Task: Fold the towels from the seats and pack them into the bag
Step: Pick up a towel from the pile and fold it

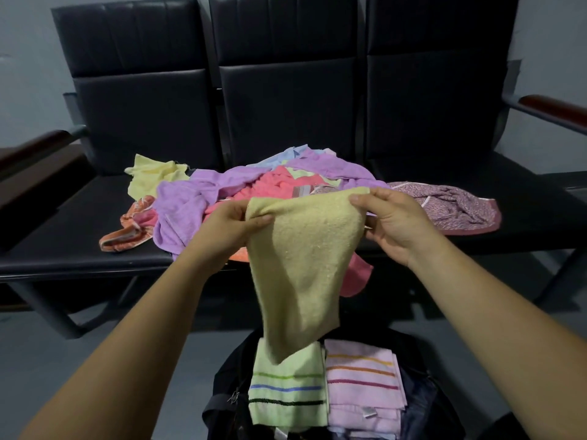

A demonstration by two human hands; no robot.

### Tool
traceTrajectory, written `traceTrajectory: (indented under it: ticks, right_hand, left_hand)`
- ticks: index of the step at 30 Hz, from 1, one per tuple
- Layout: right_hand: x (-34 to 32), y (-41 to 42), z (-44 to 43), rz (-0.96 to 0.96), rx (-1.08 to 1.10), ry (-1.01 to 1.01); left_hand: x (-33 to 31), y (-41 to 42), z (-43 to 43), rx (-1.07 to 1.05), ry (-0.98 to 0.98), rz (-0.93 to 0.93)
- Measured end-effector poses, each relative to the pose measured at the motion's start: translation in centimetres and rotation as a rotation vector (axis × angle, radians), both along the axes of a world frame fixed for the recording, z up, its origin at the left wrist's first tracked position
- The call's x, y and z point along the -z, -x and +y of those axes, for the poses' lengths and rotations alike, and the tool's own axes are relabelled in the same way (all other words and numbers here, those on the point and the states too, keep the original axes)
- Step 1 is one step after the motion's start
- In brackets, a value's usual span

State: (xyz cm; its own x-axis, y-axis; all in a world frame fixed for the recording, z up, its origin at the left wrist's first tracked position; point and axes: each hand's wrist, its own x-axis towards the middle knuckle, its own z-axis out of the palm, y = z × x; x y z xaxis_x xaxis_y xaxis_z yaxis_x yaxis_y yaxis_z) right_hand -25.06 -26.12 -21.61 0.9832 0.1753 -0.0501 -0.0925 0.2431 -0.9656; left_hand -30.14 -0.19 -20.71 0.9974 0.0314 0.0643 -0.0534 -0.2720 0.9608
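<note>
A yellow towel [301, 265] hangs in the air in front of the seats. My left hand [232, 227] pinches its top left corner and my right hand [394, 217] pinches its top right corner. Behind it, a pile of unfolded towels [222, 192] in purple, pink, pale yellow, blue and orange lies on the middle seat. Below, an open black bag [222, 392] on the floor holds a folded green striped towel [286, 385] and a folded pink striped towel [362, 382] side by side. The hanging towel's lower tip overlaps the green one.
A row of three black seats [79, 242] stands against the wall, with brown armrests [552, 109] at both ends. A patterned maroon cloth [454, 208] lies on the right seat. Grey floor lies around the bag.
</note>
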Motion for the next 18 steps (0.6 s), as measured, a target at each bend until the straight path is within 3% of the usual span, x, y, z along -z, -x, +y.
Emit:
traceTrajectory:
  ticks: [3, 6, 8, 10, 14, 18]
  right_hand:
    - [-0.4, 0.0, 0.4, 0.028, 0.029, -0.119]
    - [-1.3, 0.2, 0.1, 0.098, -0.121, -0.401]
    - [-1.5, 0.3, -0.1, 0.058, -0.196, -0.323]
    - [-1.4, 0.3, -0.4, 0.006, -0.141, -0.161]
    - [-1.4, 0.1, -1.0, -0.059, 0.025, 0.017]
    - [-1.4, 0.2, -0.4, -0.057, 0.074, -0.040]
  left_hand:
    - [-0.1, 0.3, -0.3, -0.057, 0.110, 0.033]
    - [-0.6, 0.0, -1.1, -0.060, 0.432, 0.081]
    - [-0.8, -0.2, -1.4, -0.002, 0.528, 0.056]
    - [-0.9, -0.1, -1.3, 0.048, 0.464, 0.003]
    - [-0.8, 0.0, -0.8, -0.068, 0.114, -0.143]
    - [-1.0, 0.4, -0.8, -0.109, 0.186, -0.191]
